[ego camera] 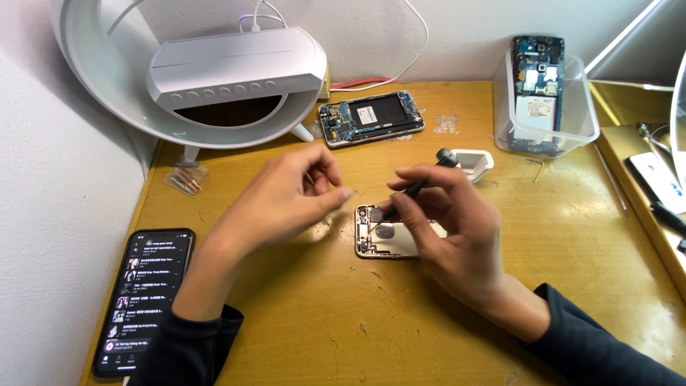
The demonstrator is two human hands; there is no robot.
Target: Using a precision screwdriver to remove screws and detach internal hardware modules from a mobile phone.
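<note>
Now right hand (449,230) pinches a dark screwdriver (416,185), tip on opened phone (386,236); left hand (289,194) hovers w/ fingertips pinched, contents unclear. Clear plastic tub (572,125) holds a phone board (537,89).

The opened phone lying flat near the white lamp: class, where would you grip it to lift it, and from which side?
Probably grip the opened phone by its two long edges, coming from above. It lies flat, circuitry up, so pinching the frame avoids exposed parts.

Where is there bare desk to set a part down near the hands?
Bare wood lies along the near edge, between the black phone and the right hand, and right of that hand, below the clear bin. It is crowded around the opened phone under the screwdriver and left hand.
</note>
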